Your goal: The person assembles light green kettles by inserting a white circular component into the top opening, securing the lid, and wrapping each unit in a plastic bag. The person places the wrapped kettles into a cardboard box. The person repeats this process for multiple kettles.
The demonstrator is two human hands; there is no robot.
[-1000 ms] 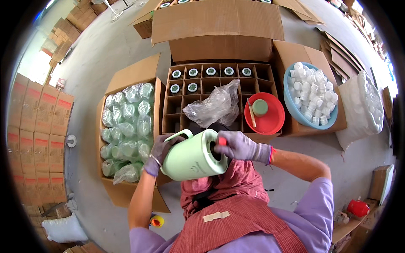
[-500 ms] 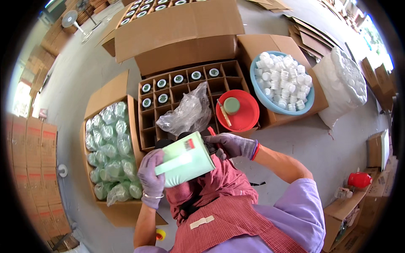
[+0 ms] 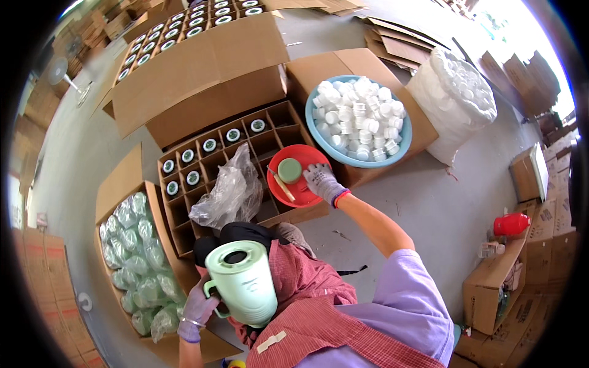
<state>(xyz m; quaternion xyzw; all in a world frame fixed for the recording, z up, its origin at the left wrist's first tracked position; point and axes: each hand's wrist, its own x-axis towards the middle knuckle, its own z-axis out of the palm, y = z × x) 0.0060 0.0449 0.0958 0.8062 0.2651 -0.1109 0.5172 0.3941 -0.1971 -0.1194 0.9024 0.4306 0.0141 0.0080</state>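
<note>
Head view: you hold a green jug and reach to a red bowl.

Your left hand point(image 3: 197, 310), in a pale glove, has its fingers closed around the handle of the pale green jug point(image 3: 240, 282); the jug stands upright, open at the top, close before your chest and above your lap. Your right hand point(image 3: 321, 181), also gloved, is stretched out to the red bowl point(image 3: 297, 191); it lies on the bowl's right rim, but I cannot tell if the fingers grip anything. In the bowl lie a green lid point(image 3: 289, 170) and a thin stick point(image 3: 283, 183). The bowl sits on the divided carton point(image 3: 184, 230), beside a crumpled clear bag point(image 3: 228, 195). Just behind is a blue basin point(image 3: 386, 161) full of white caps point(image 3: 359, 116). At your left, a carton of wrapped jugs point(image 3: 136, 264).
</note>
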